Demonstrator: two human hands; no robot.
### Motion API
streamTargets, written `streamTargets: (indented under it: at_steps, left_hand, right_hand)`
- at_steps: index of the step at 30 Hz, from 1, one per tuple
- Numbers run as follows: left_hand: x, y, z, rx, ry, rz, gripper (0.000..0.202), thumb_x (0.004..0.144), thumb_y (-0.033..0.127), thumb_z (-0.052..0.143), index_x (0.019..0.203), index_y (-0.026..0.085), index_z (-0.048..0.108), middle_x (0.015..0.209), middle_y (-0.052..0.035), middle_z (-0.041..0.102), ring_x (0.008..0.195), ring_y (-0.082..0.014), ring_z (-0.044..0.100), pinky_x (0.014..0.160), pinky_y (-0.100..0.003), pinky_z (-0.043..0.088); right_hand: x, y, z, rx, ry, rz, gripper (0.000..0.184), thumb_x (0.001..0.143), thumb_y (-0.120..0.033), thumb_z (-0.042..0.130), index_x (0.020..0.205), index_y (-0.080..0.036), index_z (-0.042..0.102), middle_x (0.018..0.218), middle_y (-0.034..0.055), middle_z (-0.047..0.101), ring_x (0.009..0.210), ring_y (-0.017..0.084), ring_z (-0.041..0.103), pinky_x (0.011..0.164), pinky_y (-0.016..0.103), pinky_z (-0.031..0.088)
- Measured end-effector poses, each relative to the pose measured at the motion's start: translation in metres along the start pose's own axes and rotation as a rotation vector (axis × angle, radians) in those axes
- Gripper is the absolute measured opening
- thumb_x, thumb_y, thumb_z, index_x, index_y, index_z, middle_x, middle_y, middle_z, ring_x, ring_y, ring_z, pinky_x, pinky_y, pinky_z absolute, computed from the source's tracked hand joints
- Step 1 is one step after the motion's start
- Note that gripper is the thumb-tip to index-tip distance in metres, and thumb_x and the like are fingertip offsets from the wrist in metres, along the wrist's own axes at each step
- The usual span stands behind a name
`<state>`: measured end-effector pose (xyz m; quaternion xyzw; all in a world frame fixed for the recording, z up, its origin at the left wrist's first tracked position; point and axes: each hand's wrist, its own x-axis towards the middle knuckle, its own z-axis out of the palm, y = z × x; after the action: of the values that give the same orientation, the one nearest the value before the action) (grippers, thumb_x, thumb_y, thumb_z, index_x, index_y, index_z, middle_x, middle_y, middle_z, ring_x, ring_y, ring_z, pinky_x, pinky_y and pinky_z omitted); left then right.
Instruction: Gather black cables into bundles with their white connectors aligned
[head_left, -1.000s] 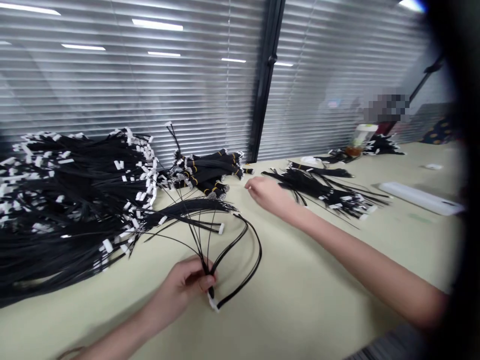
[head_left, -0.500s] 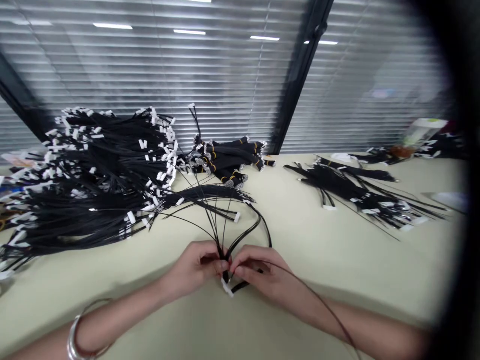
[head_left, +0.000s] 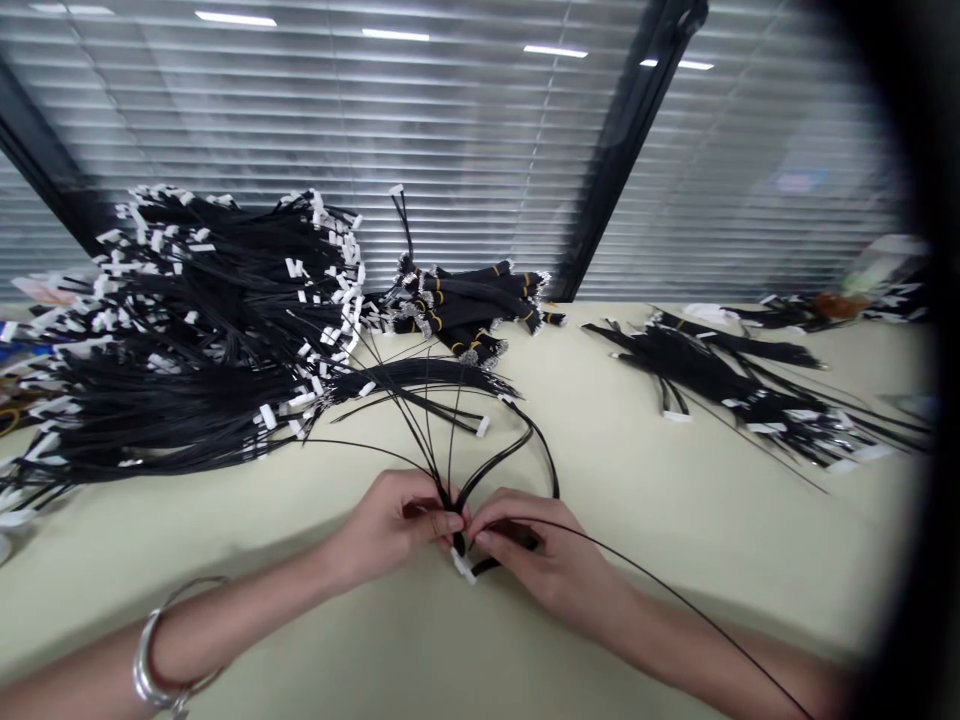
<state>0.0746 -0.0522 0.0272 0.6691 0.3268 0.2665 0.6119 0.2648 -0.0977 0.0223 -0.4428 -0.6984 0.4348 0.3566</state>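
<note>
Between my hands is a black wire harness (head_left: 459,538) with a white connector (head_left: 463,566) at its lower end. My left hand (head_left: 405,522) pinches the harness just above that connector, and several thin wires fan out upward from the grip. Close beside it, my right hand (head_left: 529,545) pinches a single thin black wire (head_left: 652,572) that runs over the right forearm to the bottom edge. A thicker black cable (head_left: 551,455) loops from the harness up and round behind my right hand. The tips of the right fingers partly hide the wire's end.
A large heap of black cables with white connectors (head_left: 225,300) fills the left side. Black bundles with yellow bands (head_left: 480,300) lie at the back centre. More black cables (head_left: 720,380) lie at the right. Window blinds (head_left: 450,120) stand behind the pale table (head_left: 420,650).
The view has shifted slightly. Both hands keep their grips close together. The thin wire from my right hand now runs straighter and farther to the right across the forearm.
</note>
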Motion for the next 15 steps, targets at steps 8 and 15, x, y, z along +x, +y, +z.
streamTargets:
  at_steps: [8,15]
  left_hand:
    - [-0.0009,0.0004,0.0,-0.044,-0.004,-0.035,0.021,0.079,0.032,0.063,0.074,0.011,0.065,0.076,-0.0031,0.056,0.069,-0.0161,0.061,0.065,-0.028,0.053]
    - [-0.0003,0.0014,-0.0011,-0.005,-0.021,0.003,0.02,0.08,0.027,0.061,0.071,0.01,0.066,0.074,-0.0034,0.057,0.069,-0.0139,0.059,0.063,-0.023,0.051]
  right_hand:
    - [-0.0019,0.001,0.001,-0.06,0.023,-0.08,0.012,0.087,-0.022,0.052,0.084,-0.022,0.064,0.087,-0.001,0.063,0.08,0.01,0.058,0.076,0.021,0.045]
    - [-0.0024,0.0052,0.0016,-0.097,0.03,-0.178,0.012,0.085,-0.019,0.054,0.089,-0.022,0.065,0.089,0.0006,0.064,0.08,0.01,0.059,0.075,0.022,0.045]
